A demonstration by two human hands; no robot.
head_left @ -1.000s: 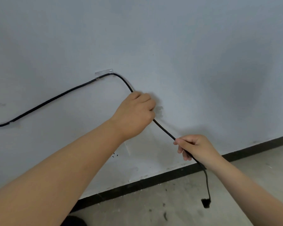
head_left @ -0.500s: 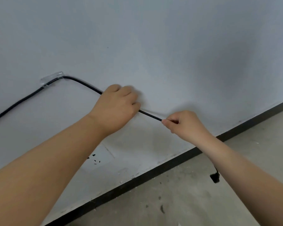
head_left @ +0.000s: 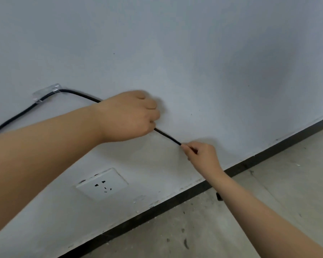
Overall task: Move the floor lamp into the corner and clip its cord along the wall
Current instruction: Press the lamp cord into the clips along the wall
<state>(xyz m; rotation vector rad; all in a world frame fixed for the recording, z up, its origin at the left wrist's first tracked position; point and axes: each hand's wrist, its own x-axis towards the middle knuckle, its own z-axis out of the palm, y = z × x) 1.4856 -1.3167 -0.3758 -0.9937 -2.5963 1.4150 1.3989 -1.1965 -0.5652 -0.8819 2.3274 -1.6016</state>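
Note:
A black lamp cord runs along the pale wall. It comes from the left edge, passes through a clear clip stuck to the wall, then slopes down to the right. My left hand is a fist pressed against the wall over the cord. My right hand pinches the cord lower and to the right, keeping that stretch taut. The cord's black plug peeks out from behind my right forearm near the floor. The lamp itself is out of view.
A white wall socket sits below my left forearm. A black skirting strip runs diagonally along the wall's foot. Below it lies a bare, scuffed concrete floor.
The view has shifted, uncovering the wall socket. My right hand has slid up the cord and pulled it straighter. My left hand stays pressed on the cord against the wall.

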